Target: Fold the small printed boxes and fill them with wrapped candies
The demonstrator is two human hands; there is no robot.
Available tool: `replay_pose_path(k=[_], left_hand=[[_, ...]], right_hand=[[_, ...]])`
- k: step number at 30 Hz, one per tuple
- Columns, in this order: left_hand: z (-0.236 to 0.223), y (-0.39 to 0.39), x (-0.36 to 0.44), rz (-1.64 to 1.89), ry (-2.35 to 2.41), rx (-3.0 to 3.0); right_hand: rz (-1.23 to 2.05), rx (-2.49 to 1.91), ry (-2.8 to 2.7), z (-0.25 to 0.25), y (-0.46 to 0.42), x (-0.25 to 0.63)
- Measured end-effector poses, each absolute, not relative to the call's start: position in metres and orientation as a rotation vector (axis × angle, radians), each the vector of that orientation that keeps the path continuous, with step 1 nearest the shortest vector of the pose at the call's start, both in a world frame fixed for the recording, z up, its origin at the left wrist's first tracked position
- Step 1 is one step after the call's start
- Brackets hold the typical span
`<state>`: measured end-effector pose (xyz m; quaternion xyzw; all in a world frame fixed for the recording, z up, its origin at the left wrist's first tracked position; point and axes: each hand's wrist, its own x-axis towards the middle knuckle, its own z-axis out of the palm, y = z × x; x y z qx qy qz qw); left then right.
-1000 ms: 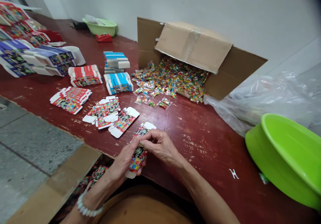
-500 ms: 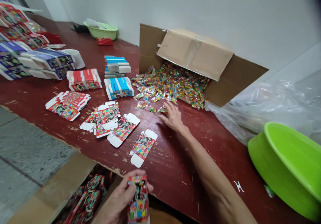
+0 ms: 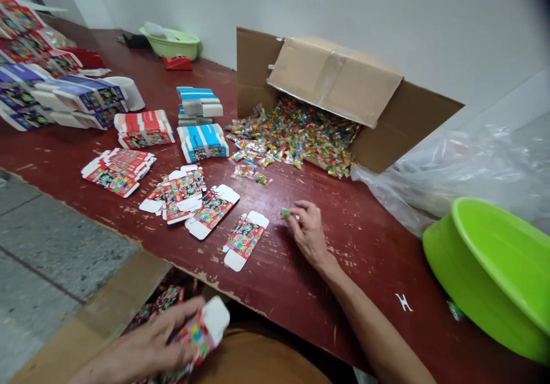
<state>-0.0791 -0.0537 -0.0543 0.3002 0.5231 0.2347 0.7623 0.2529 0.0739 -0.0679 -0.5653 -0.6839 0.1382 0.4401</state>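
Low at the front edge, my left hand (image 3: 161, 341) is closed around a small printed candy box (image 3: 198, 338), its white end flap sticking out to the right. My right hand (image 3: 310, 232) pinches a small wrapped candy (image 3: 285, 214) between thumb and finger, just above the table. A flat red carton (image 3: 246, 239) with white flaps lies left of that hand. Farther left are more flat cartons (image 3: 183, 195), overlapping in a loose pile. A heap of wrapped candies (image 3: 296, 134) spills from a cardboard box (image 3: 335, 80) lying on its side.
Below the table edge, an open carton (image 3: 124, 292) holds several printed boxes. A green basin (image 3: 481, 275) stands at the right, beside clear plastic sheeting (image 3: 464, 166). Bundled blue cartons (image 3: 204, 142) and red cartons (image 3: 145, 129) sit at the back left.
My right hand left the box, reached to the candies, and came back holding one. My left hand moved down and left with the box, now tilted with its white flap showing.
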Motion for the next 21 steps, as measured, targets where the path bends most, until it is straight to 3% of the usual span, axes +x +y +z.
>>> replay_pose_path(k=[4, 7, 13, 21], left_hand=[[-0.021, -0.025, -0.032, 0.560, 1.011, 0.863], [-0.010, -0.014, -0.004, 0.624, 0.917, 0.906], [-0.006, -0.018, 0.015, 0.701, 0.915, 0.867], [-0.002, -0.020, 0.023, 0.750, 0.914, 0.850]], right_hand=[[1.031, -1.277, -1.167, -0.034, 0.055, 0.231], [1.301, -1.100, -1.093, -0.014, 0.036, 0.206], [1.298, -1.044, -1.223, -0.014, 0.008, 0.178], [0.855, -1.061, -1.640, -0.027, 0.004, 0.190]])
